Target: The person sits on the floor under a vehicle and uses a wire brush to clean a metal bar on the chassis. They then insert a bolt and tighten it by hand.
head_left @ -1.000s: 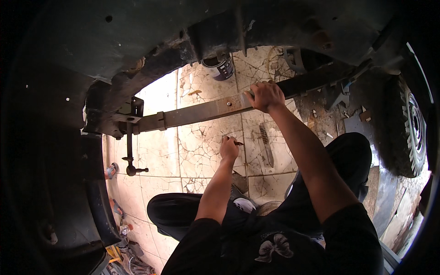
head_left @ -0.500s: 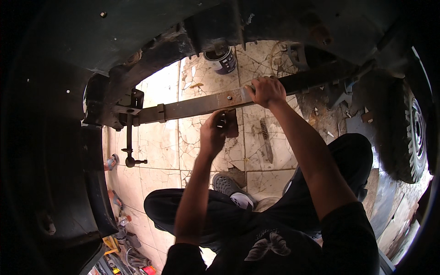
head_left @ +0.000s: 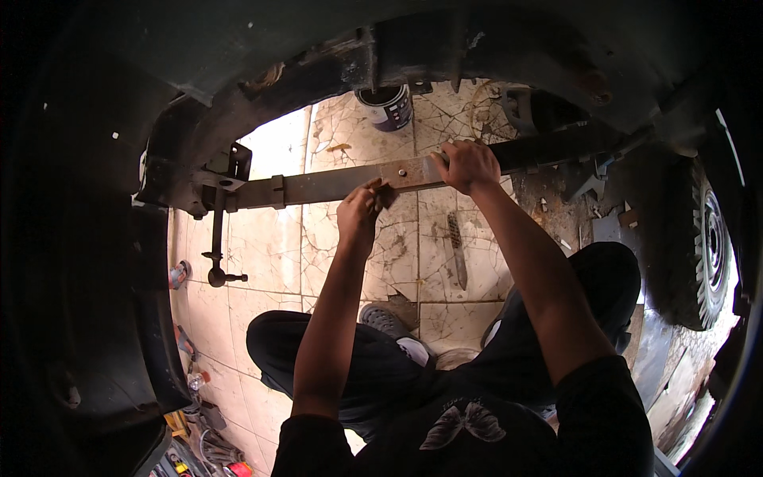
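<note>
A long leaf spring [head_left: 326, 188] runs across under the vehicle, with a bolt head [head_left: 402, 172] on a rust-brown patch near its middle. My right hand [head_left: 470, 165] is closed over the bar just right of that patch, fingers on its far edge. Left of it, my left hand [head_left: 359, 208] is closed at the bar's near edge. A small flat brown piece [head_left: 387, 195] pokes out of its fingers; I cannot make out what it is. A metal clip [head_left: 278, 191] wraps the bar farther left.
Dark vehicle frame [head_left: 334, 67] arches overhead. At the left hangs a rod with a ball joint [head_left: 216, 274]. A paint can [head_left: 387, 110] stands beyond the bar. On the cracked tiles lies a file-like strip [head_left: 456, 250]. A tyre [head_left: 707, 238] is at right; tools [head_left: 199, 445] lie lower left.
My left hand has turned and risen slightly toward the bar's near edge. The brown piece, earlier hanging flat below the bar, now shows less. My right hand stays on the bar.
</note>
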The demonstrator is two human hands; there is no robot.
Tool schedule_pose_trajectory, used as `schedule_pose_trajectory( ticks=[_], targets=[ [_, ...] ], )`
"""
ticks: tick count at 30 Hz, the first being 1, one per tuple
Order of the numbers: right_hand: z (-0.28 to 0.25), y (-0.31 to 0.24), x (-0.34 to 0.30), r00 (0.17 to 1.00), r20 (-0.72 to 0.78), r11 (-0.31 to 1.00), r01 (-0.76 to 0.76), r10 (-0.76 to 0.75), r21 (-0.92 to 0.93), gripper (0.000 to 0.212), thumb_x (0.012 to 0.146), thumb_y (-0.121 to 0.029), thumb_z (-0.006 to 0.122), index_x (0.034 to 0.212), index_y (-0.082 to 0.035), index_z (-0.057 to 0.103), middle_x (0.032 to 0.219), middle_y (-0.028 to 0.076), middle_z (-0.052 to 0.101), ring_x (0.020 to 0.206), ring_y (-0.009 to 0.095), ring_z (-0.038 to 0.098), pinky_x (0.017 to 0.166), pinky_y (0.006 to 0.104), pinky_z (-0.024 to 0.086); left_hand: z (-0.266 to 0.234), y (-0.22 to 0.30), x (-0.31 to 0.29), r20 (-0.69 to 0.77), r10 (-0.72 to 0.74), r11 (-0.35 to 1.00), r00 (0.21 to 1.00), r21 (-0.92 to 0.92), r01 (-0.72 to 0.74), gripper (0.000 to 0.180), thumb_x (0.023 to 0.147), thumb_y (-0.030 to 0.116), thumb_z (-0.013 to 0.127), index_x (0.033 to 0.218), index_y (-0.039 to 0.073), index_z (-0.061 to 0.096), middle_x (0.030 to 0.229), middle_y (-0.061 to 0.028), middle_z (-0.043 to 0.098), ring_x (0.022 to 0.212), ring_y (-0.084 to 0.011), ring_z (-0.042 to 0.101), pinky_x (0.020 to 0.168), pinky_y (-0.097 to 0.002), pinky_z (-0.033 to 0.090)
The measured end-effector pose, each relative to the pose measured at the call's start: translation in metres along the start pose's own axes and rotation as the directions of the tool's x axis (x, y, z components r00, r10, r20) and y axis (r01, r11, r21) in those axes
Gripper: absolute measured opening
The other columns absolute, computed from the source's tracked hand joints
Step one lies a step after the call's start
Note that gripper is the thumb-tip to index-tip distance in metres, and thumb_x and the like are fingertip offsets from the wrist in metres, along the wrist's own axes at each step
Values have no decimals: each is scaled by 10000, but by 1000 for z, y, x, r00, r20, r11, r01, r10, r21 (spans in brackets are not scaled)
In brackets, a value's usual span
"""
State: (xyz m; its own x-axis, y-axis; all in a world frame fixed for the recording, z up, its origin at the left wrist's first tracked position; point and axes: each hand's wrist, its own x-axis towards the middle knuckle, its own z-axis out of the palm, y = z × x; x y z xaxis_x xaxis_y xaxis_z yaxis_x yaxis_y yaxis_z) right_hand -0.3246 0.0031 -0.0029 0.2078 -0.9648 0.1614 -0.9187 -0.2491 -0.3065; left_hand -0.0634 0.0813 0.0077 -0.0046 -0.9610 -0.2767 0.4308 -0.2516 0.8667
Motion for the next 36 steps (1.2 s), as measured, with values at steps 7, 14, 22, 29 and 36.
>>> schedule_pose_trajectory(
  ticks=[7,14,22,29,36],
  targets=[
    [-1,-3,0,998,-58,999,39,-39,3,428,1029,-494,626,1021,-84,750,958,147,765,981,358,738,896,500,581,-4,-19,14,-102,113,986,988,134,-99,379,973,128,771,1260,-107,693,1133,-170,751,1029,-219,723,938,-329,563],
    [-2,0,1,998,-59,999,26,-25,22,422,1025,-481,634,992,-78,755,950,150,765,976,359,739,895,498,582,30,-27,19,-221,264,960,939,152,-235,444,894,-15,808,1308,-96,667,1146,-159,759,1013,-221,733,931,-329,591],
    [-4,-4,2,999,44,1000,-19,18,13,471,1043,-528,565,1049,-94,748,1083,151,755,1058,348,727,968,490,555,27,-30,31,-251,243,931,937,333,-152,331,917,27,783,1236,-46,736,1113,-134,776,928,-196,746,847,-323,609],
    [-5,-1,1,998,56,1000,-2,0,27,481,1055,-527,547,1064,-89,745,1093,154,753,1085,339,720,992,485,545,39,-18,23,21,597,357,802,888,-289,216,895,39,766,1069,138,848,1063,-111,779,935,-276,765,854,-340,602],
    [-3,-4,4,998,58,1000,-13,11,23,477,1049,-525,563,1087,-83,740,1108,154,758,1104,335,719,995,482,547,20,-36,18,386,589,-73,710,900,-429,347,941,30,672,1273,63,767,1326,-167,728,1288,-339,665,1065,-405,555]
  ],
)
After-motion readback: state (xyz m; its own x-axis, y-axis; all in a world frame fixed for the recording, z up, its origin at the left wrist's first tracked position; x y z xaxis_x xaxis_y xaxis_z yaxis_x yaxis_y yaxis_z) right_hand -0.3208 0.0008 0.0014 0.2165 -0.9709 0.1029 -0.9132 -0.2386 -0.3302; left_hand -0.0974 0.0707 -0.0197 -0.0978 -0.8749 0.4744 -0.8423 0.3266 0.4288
